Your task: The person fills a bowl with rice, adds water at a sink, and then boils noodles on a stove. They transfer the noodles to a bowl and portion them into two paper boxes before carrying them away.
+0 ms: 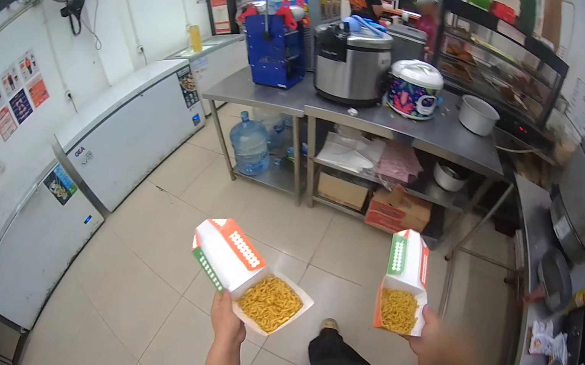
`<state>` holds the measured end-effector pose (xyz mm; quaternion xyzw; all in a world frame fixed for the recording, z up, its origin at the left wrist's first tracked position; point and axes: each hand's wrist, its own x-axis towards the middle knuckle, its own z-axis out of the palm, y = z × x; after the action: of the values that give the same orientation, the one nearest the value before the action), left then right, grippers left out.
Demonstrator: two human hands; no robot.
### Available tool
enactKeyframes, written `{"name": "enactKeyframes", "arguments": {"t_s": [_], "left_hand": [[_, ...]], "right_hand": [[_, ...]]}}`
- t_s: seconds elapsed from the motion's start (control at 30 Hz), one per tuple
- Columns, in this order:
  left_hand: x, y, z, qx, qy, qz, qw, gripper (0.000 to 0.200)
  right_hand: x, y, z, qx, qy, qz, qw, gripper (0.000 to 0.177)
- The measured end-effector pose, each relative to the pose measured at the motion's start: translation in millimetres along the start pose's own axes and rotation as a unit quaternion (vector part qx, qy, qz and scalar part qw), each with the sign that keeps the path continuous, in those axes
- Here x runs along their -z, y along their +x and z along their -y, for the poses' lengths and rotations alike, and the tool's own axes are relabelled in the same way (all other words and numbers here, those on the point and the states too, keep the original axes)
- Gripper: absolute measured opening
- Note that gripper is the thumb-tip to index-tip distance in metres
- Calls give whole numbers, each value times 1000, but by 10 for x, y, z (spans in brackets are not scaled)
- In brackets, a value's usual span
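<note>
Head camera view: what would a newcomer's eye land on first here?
First, two open white, orange and green paper boxes of yellow noodles in the foreground: the left hand holds the tilted box, the right hand the upright box. Behind them a big silver rice cooker stands on a steel table, and white chest freezers line the left wall.

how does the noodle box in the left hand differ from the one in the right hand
The left box lies tilted, its lid flung back sideways; the right box stands nearly upright, lid raised straight up. The left box shows a wide bed of noodles, the right box a narrower patch. Both are white, orange and green cartons of yellow noodles.
</note>
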<state>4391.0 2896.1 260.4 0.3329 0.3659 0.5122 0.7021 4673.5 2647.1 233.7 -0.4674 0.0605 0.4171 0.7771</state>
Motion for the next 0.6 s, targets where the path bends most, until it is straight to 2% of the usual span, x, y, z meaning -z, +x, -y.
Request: {"name": "enactKeyframes", "arguments": {"t_s": [0.17, 0.33, 0.37, 0.47, 0.6], "left_hand": [[213, 937, -225, -52, -26, -35, 998, 30], [280, 1980, -348, -112, -51, -102, 987, 32], [325, 2092, -392, -122, -54, -123, 983, 33], [530, 2419, -430, -174, -50, -184, 966, 33], [890, 2743, -387, -209, -49, -291, 932, 31]], "right_hand": [[-582, 999, -232, -41, -51, 25, 998, 39], [-1452, 2662, -208, -29, -99, 72, 992, 38], [-1678, 2955, -261, -30, -110, 80, 990, 38], [-2558, 3796, -255, -44, -116, 231, 965, 38], [-4001, 4219, -478, -111, -200, 251, 941, 39]]}}
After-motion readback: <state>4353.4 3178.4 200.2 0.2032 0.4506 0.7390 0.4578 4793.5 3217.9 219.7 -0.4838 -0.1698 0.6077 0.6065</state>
